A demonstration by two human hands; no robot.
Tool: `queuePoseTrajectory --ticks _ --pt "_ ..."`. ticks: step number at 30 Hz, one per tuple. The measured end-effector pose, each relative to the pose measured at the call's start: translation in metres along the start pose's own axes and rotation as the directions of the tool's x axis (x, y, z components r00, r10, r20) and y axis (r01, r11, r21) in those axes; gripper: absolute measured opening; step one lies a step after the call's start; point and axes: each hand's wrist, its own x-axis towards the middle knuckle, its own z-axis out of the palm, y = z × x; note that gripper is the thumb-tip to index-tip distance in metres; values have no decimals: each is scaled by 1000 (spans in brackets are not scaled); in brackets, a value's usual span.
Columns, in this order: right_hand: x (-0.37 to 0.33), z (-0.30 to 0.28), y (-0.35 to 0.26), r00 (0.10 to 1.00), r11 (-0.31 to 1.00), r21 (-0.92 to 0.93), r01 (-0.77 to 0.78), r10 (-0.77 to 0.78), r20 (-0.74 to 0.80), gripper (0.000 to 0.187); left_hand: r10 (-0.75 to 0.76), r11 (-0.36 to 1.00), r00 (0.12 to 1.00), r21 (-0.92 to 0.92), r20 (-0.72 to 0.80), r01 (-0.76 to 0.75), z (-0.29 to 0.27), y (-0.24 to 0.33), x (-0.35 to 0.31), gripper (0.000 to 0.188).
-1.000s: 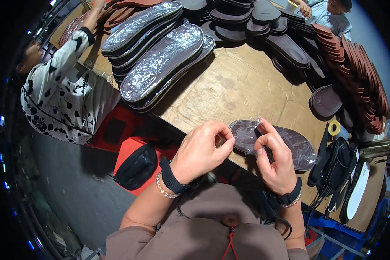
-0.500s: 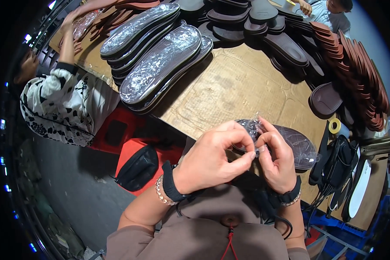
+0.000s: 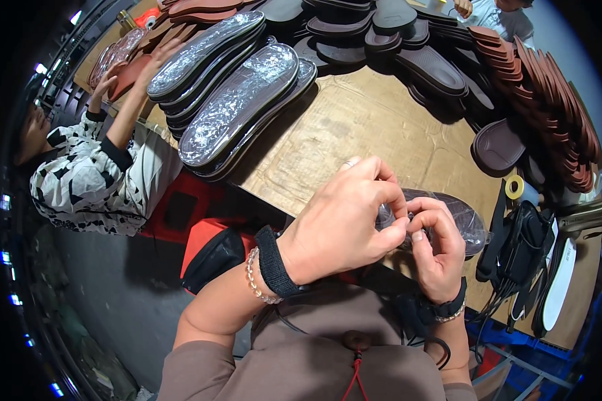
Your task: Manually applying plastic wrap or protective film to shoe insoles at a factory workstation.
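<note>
A dark shoe sole wrapped in clear plastic film (image 3: 465, 220) lies at the near edge of the brown table (image 3: 368, 134). My left hand (image 3: 344, 220) and my right hand (image 3: 435, 250) meet over its near end, fingertips pinching the film together. Both hands cover most of that end of the sole. Each wrist carries a black band and a bead bracelet.
Stacks of film-wrapped soles (image 3: 241, 100) lie at the far left of the table. Dark soles (image 3: 435, 67) and reddish-brown soles (image 3: 555, 113) pile along the back and right. A tape roll (image 3: 514, 186) sits at the right. A person in a patterned top (image 3: 93, 180) works at the left.
My hands closed together over the sole's near end, my left hand moving right across it. The person at the left shifted an arm toward the far soles.
</note>
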Motion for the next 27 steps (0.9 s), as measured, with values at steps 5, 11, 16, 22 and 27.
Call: queuePoseTrajectory --ticks 5,11,16,22,27 --pt "4 4 0 999 999 41 32 -31 -14 11 49 994 999 95 -4 -49 1 5 6 14" --pt "1 17 6 990 998 27 -52 55 -130 21 86 992 995 87 42 -90 -8 4 18 17" --pt "1 27 -1 973 977 198 -75 115 -199 26 14 972 999 234 37 -22 -18 -3 44 39" --pt "-5 26 -3 969 966 236 -102 150 -197 26 -136 895 946 446 295 -11 -18 9 68 31" --pt "-15 24 1 962 961 259 -101 161 -221 27 -32 879 990 476 135 -37 -18 -5 73 21"
